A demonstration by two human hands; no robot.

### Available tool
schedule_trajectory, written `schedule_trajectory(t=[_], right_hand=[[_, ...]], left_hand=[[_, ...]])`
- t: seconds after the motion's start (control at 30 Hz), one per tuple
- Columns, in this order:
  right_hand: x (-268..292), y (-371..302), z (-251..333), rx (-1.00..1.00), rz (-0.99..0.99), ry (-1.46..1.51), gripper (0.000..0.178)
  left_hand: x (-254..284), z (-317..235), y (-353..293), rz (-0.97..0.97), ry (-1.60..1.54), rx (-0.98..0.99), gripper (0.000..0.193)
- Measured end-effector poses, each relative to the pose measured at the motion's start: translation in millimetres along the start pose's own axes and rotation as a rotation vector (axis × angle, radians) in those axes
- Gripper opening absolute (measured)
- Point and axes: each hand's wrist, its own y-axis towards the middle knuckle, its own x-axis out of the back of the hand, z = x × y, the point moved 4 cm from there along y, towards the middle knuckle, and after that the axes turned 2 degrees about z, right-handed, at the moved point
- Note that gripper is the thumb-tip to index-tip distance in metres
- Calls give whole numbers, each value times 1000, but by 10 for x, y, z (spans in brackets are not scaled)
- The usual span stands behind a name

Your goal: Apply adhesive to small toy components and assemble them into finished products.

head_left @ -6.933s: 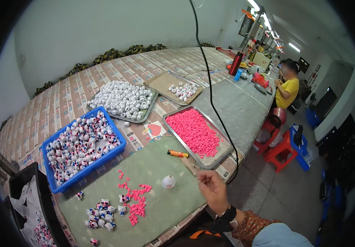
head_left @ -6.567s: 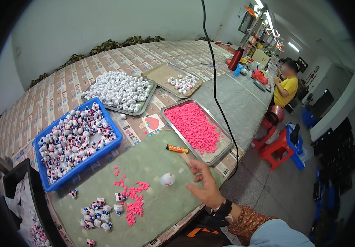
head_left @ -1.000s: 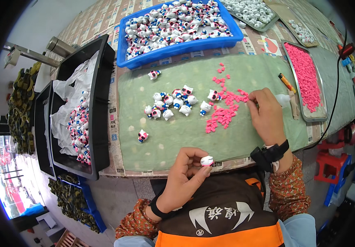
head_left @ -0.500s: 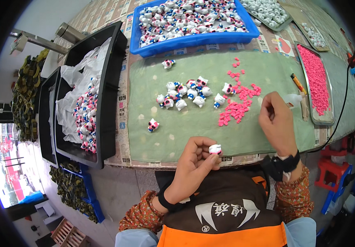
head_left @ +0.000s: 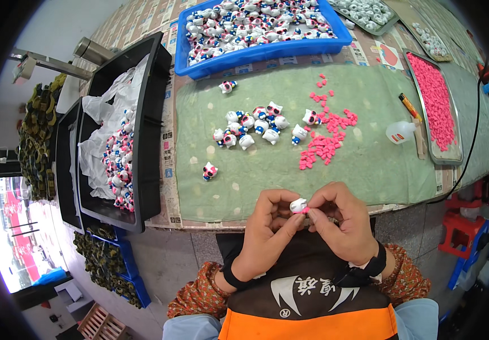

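Note:
Between the thumb and fingers of my left hand (head_left: 264,235) is a small white cat figurine (head_left: 297,204), held just off the near table edge. My right hand (head_left: 343,229) pinches a small pink piece (head_left: 305,210) against the figurine's lower right side; whether it is fixed there I cannot tell. Beyond my hands, several cat figurines (head_left: 259,123) in white, blue and pink lie grouped on a green cloth (head_left: 369,175). One figurine (head_left: 210,171) sits apart at the left. Loose pink pieces (head_left: 318,150) are scattered right of the group.
A blue bin (head_left: 255,55) full of figurines stands at the back. At the left is a black crate (head_left: 152,141) with figurines on white sheeting. To the right lie a metal tray (head_left: 458,153) of pink pieces, a clear bottle (head_left: 400,132) and a yellow-orange cutter (head_left: 410,106).
My right hand has come left and nearer from over the cloth to meet my left hand at the figurine. The bottle it partly covered now shows fully.

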Motion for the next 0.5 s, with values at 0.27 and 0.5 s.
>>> schedule_trajectory(t=[0.27, 0.5], right_hand=[[32, -9, -23, -15, 1, -9, 14], [21, 16, 30, -43, 0, -53, 14]], left_hand=[[27, -10, -56, -24, 169, -106, 30], [12, -128, -79, -38, 414, -227, 30]])
